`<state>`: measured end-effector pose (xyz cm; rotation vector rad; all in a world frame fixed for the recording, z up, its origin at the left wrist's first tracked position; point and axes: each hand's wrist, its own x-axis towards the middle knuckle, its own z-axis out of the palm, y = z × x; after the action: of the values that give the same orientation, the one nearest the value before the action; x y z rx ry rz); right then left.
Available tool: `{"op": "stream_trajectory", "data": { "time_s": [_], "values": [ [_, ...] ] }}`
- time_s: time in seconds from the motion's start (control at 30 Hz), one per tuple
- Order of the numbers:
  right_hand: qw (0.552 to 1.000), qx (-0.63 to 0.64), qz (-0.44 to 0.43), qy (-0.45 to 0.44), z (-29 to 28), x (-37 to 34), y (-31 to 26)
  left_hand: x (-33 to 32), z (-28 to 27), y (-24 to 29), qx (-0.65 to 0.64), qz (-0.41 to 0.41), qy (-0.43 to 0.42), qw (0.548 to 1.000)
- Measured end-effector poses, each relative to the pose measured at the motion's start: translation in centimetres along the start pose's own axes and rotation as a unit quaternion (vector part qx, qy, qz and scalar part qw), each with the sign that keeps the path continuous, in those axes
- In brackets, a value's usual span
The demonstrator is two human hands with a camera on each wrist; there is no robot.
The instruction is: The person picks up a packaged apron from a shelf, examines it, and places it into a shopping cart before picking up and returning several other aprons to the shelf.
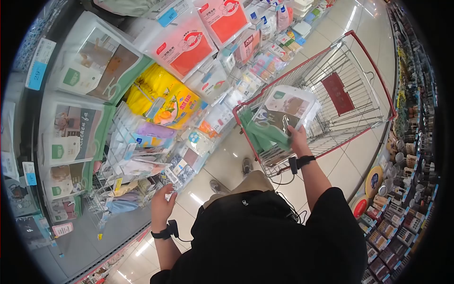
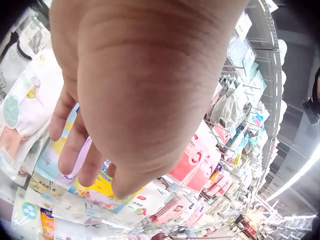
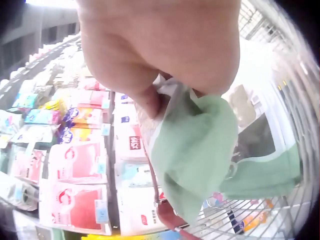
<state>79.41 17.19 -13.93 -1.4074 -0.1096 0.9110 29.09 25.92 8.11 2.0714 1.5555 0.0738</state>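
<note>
With directions read on the head view as a clock face, the right hand pinches a green-ended package between thumb and fingers. The package is above the shopping cart, its soft green end bunched and folded over below the hand in the right wrist view. Beside it, inside the cart, is another package, with a green border and a printed picture. A black wristband circles the wrist at about 5 o'clock from the hand. At 1 o'clock, a red plate is fixed to the cart's wire side.

Farther out, toward 8 o'clock, the left hand holds nothing, its fingers slightly bent and apart. Just off it at 1 o'clock hang clear-wrapped packs; yellow packs hang at 12 o'clock from it, well apart. Green-edged packages stand in a column at 10 to 11 o'clock. Red-and-white packs are at 10 o'clock from the right hand. Across the tiled floor, at 4 o'clock from that hand, a long shelf carries small goods.
</note>
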Motion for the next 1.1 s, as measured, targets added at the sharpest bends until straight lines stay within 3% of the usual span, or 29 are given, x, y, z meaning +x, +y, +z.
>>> {"op": "stream_trajectory", "data": {
  "time_s": [0.1, 0.23, 0.4, 0.47, 0.53, 0.67, 0.7, 0.77, 0.8, 0.87, 0.97, 1.1],
  "values": [
    [0.997, 0.012, -0.012, -0.071, 0.0, -3.3, -3.5, 0.5, -0.2, -0.2, -0.005, 0.024, 0.008, 1.000],
    [0.995, 0.054, -0.009, -0.088, 1.8, -7.7, -6.8, 1.2, -0.9, -0.4, -0.022, 0.060, 0.003, 0.998],
    [0.983, 0.053, -0.048, -0.167, 5.8, -12.4, -9.6, 1.6, -1.5, -1.1, -0.050, 0.098, 0.004, 0.994],
    [0.975, 0.057, -0.049, -0.209, 7.8, -14.9, -10.6, 1.3, -1.8, -0.3, -0.193, 0.076, -0.070, 0.976],
    [0.962, 0.062, -0.056, -0.260, 11.0, -17.6, -11.8, 1.4, -0.3, -1.4, -0.297, 0.138, -0.089, 0.941],
    [0.916, 0.019, -0.028, -0.401, 16.5, -21.4, -11.9, 0.0, -2.5, 0.7, -0.400, 0.182, -0.169, 0.882],
    [0.904, -0.024, -0.022, -0.426, 17.1, -21.5, -11.4, -0.6, -2.1, 0.2, -0.419, 0.193, -0.153, 0.874],
    [0.872, -0.180, -0.034, -0.455, 19.1, -22.1, -10.1, -1.6, -2.5, -0.7, -0.365, 0.186, -0.116, 0.905],
    [0.867, -0.187, -0.088, -0.454, 20.7, -23.1, -9.5, -2.1, -2.6, -1.6, -0.366, 0.187, -0.101, 0.906],
    [0.861, -0.205, -0.103, -0.454, 23.1, -24.7, -9.0, -3.0, -2.1, -3.5, -0.397, 0.090, -0.064, 0.911],
    [0.851, -0.219, -0.143, -0.455, 25.9, -25.8, -7.1, -4.3, -1.5, -5.8, -0.442, 0.102, 0.032, 0.891],
    [0.849, -0.217, -0.160, -0.453, 28.6, -27.4, -5.2, -6.4, -3.3, -7.7, -0.411, 0.093, 0.096, 0.902]
  ]
}}
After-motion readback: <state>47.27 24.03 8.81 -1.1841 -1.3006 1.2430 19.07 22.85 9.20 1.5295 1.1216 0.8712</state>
